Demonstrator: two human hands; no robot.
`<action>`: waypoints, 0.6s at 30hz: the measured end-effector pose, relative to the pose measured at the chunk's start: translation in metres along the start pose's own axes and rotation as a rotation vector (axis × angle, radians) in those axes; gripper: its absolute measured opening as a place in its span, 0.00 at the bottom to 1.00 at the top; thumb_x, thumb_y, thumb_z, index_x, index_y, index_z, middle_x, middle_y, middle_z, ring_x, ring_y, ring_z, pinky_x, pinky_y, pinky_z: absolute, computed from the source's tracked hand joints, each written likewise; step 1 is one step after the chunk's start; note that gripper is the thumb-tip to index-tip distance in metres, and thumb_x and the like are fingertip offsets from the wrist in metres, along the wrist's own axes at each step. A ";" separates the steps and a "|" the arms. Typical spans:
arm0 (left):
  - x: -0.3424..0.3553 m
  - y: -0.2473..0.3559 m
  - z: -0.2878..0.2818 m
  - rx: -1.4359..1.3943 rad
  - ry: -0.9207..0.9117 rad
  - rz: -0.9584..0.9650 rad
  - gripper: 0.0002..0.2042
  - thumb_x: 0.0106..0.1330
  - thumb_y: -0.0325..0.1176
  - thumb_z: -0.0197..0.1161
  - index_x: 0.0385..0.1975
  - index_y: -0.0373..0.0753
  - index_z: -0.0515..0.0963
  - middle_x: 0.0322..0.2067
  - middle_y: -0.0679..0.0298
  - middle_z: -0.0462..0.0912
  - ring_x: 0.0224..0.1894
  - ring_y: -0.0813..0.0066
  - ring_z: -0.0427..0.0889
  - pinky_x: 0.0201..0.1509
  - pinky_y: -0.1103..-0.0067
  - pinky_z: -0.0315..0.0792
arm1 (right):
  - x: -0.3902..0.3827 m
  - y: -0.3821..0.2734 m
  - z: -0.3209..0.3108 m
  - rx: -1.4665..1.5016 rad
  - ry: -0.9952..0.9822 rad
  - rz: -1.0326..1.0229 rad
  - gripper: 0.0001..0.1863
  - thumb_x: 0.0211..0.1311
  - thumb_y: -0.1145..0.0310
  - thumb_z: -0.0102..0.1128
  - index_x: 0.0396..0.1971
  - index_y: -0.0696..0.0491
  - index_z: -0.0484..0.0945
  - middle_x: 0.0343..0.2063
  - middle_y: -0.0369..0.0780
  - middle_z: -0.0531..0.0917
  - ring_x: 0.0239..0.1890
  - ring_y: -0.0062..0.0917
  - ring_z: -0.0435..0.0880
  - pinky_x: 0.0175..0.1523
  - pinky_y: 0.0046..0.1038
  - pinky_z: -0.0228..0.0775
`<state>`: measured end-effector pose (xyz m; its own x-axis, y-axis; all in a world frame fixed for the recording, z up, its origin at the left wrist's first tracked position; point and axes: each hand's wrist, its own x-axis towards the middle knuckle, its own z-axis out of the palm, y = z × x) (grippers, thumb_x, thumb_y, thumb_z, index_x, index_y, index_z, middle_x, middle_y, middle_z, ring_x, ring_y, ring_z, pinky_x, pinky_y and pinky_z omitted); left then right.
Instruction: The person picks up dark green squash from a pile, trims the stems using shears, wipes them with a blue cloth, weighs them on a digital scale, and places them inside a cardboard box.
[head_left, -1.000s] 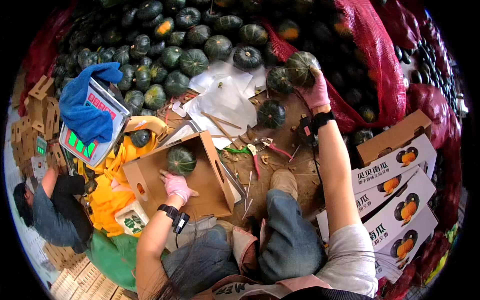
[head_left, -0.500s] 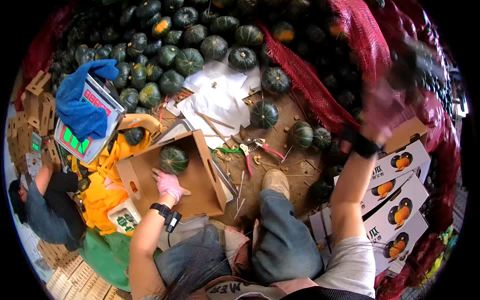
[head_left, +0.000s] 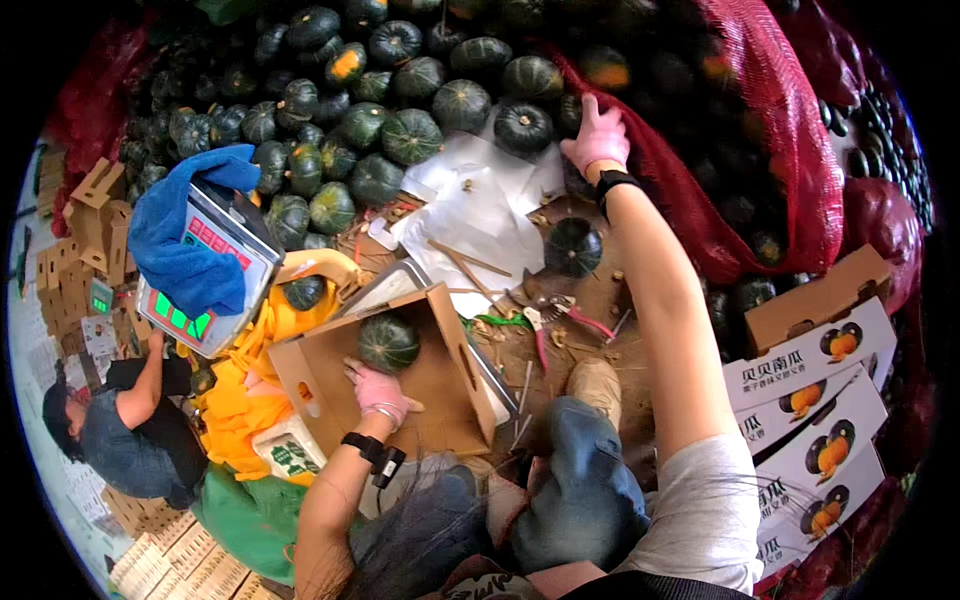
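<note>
My left hand point(head_left: 378, 390), in a pink glove, lies flat with fingers apart on the floor of an open cardboard box point(head_left: 455, 400). It sits just below a dark green pumpkin point(head_left: 388, 342) lying in the box. My right hand point(head_left: 597, 140), also in a pink glove, is stretched far out. Its fingers are spread over a dark pumpkin point(head_left: 572, 112) at the edge of the red net sack point(head_left: 760, 170), beside the big pumpkin pile point(head_left: 400, 130). Whether it grips that pumpkin is not clear.
A lone pumpkin point(head_left: 573, 247) and red-handled shears point(head_left: 548, 318) lie on the ground near white paper sheets point(head_left: 480, 210). A scale point(head_left: 215, 290) with a blue cloth point(head_left: 185, 240) stands at the left above a crouching person point(head_left: 125, 425). Printed white cartons point(head_left: 810, 400) are stacked at the right.
My right hand swung out to the right half a second ago and is now back up at the pile by the red net. My left hand stayed in the box beside the pumpkin.
</note>
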<state>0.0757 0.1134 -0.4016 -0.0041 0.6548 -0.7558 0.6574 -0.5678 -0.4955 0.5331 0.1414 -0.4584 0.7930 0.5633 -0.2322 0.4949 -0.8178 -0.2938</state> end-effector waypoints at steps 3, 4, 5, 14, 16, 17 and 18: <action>0.004 -0.001 -0.005 -0.019 -0.056 0.009 0.59 0.34 0.68 0.67 0.62 0.29 0.58 0.62 0.25 0.38 0.66 0.30 0.40 0.69 0.58 0.45 | 0.019 -0.022 -0.005 -0.100 0.055 -0.127 0.41 0.39 0.65 0.69 0.57 0.37 0.60 0.53 0.48 0.64 0.53 0.46 0.71 0.49 0.44 0.72; 0.006 0.000 -0.008 0.016 -0.107 0.040 0.59 0.34 0.68 0.68 0.63 0.28 0.57 0.62 0.25 0.37 0.66 0.30 0.40 0.69 0.59 0.45 | 0.027 -0.024 -0.007 -0.114 0.076 -0.100 0.37 0.40 0.67 0.68 0.55 0.38 0.62 0.53 0.46 0.65 0.52 0.45 0.72 0.48 0.44 0.72; 0.007 0.000 -0.003 -0.037 -0.064 0.020 0.61 0.33 0.66 0.70 0.64 0.29 0.53 0.63 0.26 0.34 0.66 0.31 0.39 0.70 0.60 0.45 | 0.027 -0.028 -0.015 -0.157 -0.006 -0.075 0.36 0.39 0.68 0.68 0.53 0.39 0.64 0.53 0.45 0.65 0.53 0.44 0.72 0.47 0.45 0.72; -0.002 -0.002 -0.003 -0.076 -0.048 0.000 0.61 0.34 0.67 0.69 0.63 0.26 0.53 0.65 0.31 0.36 0.67 0.33 0.39 0.69 0.57 0.44 | -0.010 0.033 0.006 1.252 -0.088 -0.044 0.38 0.34 0.64 0.72 0.52 0.52 0.68 0.42 0.42 0.78 0.44 0.33 0.78 0.51 0.33 0.71; -0.003 -0.005 0.001 0.024 -0.004 0.052 0.59 0.35 0.70 0.65 0.62 0.27 0.57 0.63 0.30 0.46 0.66 0.33 0.43 0.68 0.53 0.44 | -0.022 0.046 -0.011 2.209 -0.439 0.004 0.29 0.44 0.69 0.65 0.50 0.51 0.69 0.42 0.39 0.78 0.45 0.30 0.77 0.53 0.32 0.69; 0.000 0.002 -0.002 0.127 0.002 0.089 0.58 0.36 0.72 0.62 0.60 0.26 0.60 0.61 0.30 0.54 0.66 0.32 0.47 0.67 0.51 0.45 | -0.022 0.061 -0.032 1.731 -0.030 -0.328 0.26 0.45 0.67 0.63 0.48 0.51 0.71 0.42 0.39 0.78 0.45 0.31 0.77 0.53 0.32 0.69; 0.003 0.008 -0.006 0.143 0.001 0.120 0.58 0.36 0.72 0.62 0.60 0.26 0.60 0.61 0.30 0.54 0.66 0.32 0.47 0.67 0.51 0.45 | -0.021 0.076 -0.053 1.184 0.308 -0.577 0.23 0.46 0.65 0.62 0.46 0.51 0.73 0.41 0.39 0.79 0.46 0.32 0.77 0.54 0.33 0.69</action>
<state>0.0850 0.1141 -0.4054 0.0684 0.5789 -0.8125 0.5397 -0.7065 -0.4579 0.5726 0.0608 -0.4269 0.7020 0.6120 0.3641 0.3045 0.2042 -0.9304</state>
